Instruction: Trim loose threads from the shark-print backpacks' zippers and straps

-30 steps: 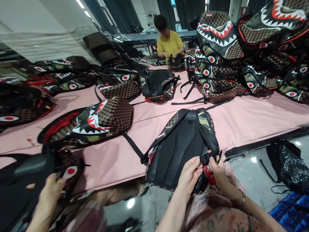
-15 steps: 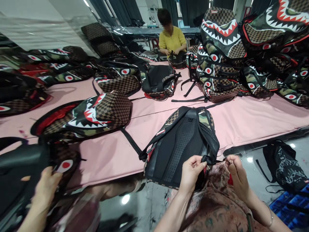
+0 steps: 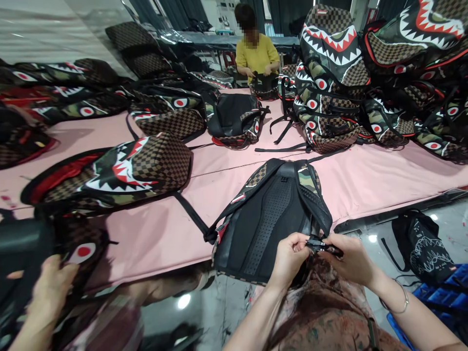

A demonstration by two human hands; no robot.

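Note:
A backpack (image 3: 252,229) lies back panel up at the near edge of the pink-covered table, its shoulder straps showing. My left hand (image 3: 292,253) pinches a black strap (image 3: 315,243) at the bag's lower right corner, where a dark adjuster seems to sit. Close beside it, my right hand (image 3: 347,258) is closed on the same strap, its fingers almost touching the left ones. Small details between the fingertips are hard to make out. The other shoulder strap ends in a knotted black bundle (image 3: 210,235) at the bag's left.
A neighbour's hand (image 3: 53,287) grips another bag at left. A shark-mouth backpack (image 3: 146,165) lies between us on the pink table (image 3: 226,175). Stacked backpacks (image 3: 329,87) rise at back right. Across the table works a person in yellow (image 3: 258,56). A black bag (image 3: 420,246) and blue crate (image 3: 435,307) are at right.
My right hand has moved left along the strap, close to my left hand. The strap stretched between them is now bunched. The view has shifted slightly right.

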